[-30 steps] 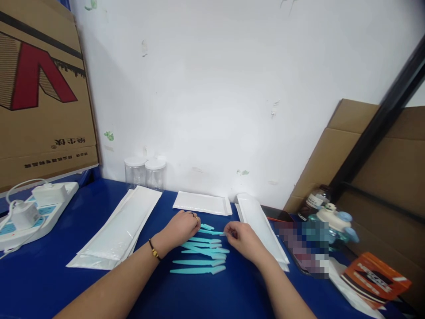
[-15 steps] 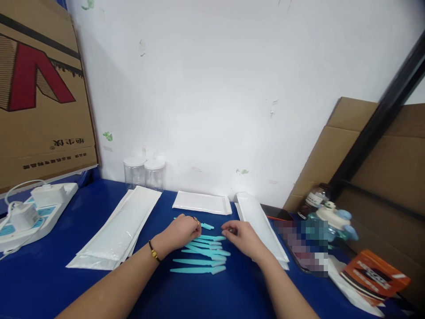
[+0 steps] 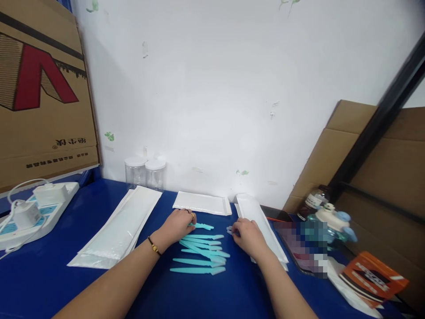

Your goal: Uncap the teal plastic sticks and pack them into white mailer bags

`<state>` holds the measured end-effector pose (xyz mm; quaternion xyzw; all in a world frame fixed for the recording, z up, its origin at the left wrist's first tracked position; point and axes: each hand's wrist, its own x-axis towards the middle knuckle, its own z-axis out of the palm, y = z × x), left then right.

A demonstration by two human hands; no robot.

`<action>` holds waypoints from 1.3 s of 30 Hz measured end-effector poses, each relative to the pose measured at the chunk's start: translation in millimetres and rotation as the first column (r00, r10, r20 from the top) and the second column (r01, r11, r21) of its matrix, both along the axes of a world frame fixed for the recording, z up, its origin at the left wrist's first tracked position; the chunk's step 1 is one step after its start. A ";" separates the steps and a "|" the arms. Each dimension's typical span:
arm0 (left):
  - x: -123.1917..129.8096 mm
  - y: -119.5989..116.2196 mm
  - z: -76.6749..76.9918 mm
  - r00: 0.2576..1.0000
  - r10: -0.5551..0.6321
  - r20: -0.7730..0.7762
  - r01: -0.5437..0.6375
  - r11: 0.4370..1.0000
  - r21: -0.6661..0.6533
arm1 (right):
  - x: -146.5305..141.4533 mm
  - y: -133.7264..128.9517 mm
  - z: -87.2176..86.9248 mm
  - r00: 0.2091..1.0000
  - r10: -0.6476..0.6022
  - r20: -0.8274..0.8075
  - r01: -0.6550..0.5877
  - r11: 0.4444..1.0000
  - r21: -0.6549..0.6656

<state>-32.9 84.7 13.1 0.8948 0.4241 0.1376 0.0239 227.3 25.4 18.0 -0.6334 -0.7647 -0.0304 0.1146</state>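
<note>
Several turquoise razor-like tools [image 3: 195, 270] lie in a loose column on the blue table, handles to the left. At the top of the column my left hand [image 3: 181, 225] is closed on a turquoise tool [image 3: 203, 226], whose right end sticks out past the fingers. To the right, my right hand [image 3: 246, 235] pinches a small, pale translucent piece [image 3: 229, 230], just left of the fingertips. White padded pouches lie on both sides, a stack [image 3: 122, 226] at the left and another [image 3: 262, 226] at the right. A single white pouch [image 3: 202, 203] is beyond the hands.
Two clear jars [image 3: 155, 175] stand against the wall. A power strip [image 3: 49, 221] with chargers lies at the left. On the right are a phone [image 3: 299, 252], a teal-and-cream object [image 3: 332, 226], a brown bottle [image 3: 312, 201] and an orange packet [image 3: 372, 279].
My left hand has moved slightly left and up and is now on the top tool. My right hand has shifted a little right, with a pale piece now showing at its fingertips.
</note>
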 end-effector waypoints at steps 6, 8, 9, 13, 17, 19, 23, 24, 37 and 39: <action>2.1 1.1 -1.4 0.998 -0.028 -0.057 0.032 0.996 0.079 | -5.2 0.1 -0.2 1.000 0.006 0.028 -0.005 1.000 -0.016; 2.9 -0.1 1.2 0.996 -0.036 -0.082 0.045 0.993 0.107 | -5.1 0.5 -0.6 1.000 0.015 0.011 -0.015 1.000 -0.008; 3.3 -1.3 3.2 0.996 -0.042 -0.084 0.052 0.991 0.120 | -4.7 0.7 -0.9 1.000 0.022 -0.015 -0.022 1.000 0.007; 6.0 -8.5 12.3 0.996 -0.073 -0.055 0.082 0.980 0.180 | -3.2 0.4 -1.8 0.973 0.066 -0.220 -0.062 0.998 0.021; 9.7 -14.1 16.0 0.993 -0.103 -0.048 0.111 0.972 0.205 | -7.1 -2.4 -0.6 0.909 0.147 -0.390 -0.149 0.989 0.025; 11.0 -15.1 15.7 0.993 -0.110 -0.049 0.118 0.971 0.208 | -10.4 -3.6 0.7 0.891 0.176 -0.419 -0.169 0.984 0.055; 12.5 -16.3 15.0 0.992 -0.118 -0.046 0.125 0.971 0.203 | -15.7 -4.9 3.5 0.861 0.195 -0.469 -0.183 0.981 0.072; 12.9 -16.9 15.1 0.992 -0.117 -0.042 0.123 0.972 0.200 | -16.9 -5.2 3.9 0.855 0.196 -0.481 -0.186 0.980 0.069; 19.2 -27.3 14.6 0.981 -0.191 -0.026 0.192 0.980 0.054 | -12.5 -5.8 7.5 0.840 0.162 -0.518 -0.179 0.984 0.017; 19.1 -27.2 11.8 0.982 -0.185 -0.039 0.186 0.982 0.022 | -0.9 -2.3 8.9 0.904 0.107 -0.415 -0.076 0.993 0.089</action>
